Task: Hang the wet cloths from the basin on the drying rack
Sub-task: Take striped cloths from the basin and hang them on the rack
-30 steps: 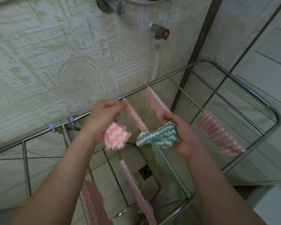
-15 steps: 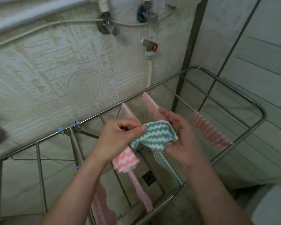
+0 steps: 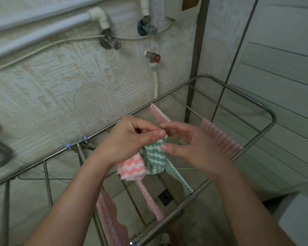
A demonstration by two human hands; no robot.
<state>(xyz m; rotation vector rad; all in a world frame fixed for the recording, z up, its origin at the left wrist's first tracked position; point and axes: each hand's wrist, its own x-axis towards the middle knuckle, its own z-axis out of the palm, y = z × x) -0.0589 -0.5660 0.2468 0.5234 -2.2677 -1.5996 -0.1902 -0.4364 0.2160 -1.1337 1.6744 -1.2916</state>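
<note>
My left hand (image 3: 130,141) pinches the top corner of the green cloth (image 3: 155,154) between thumb and forefinger, with a folded pink cloth (image 3: 132,168) clamped under its lower fingers. My right hand (image 3: 194,148) is half curled, with its thumb against the green cloth's right edge; I cannot tell whether it grips. The green cloth is bunched and zigzag-striped, one tail hanging to the near rail of the rack (image 3: 176,209). Hung cloths (image 3: 219,137) drape its bars.

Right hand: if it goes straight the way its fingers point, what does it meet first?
The right hand points left: likely the green cloth first, at the corner the left hand pinches; depth is unclear.
</note>
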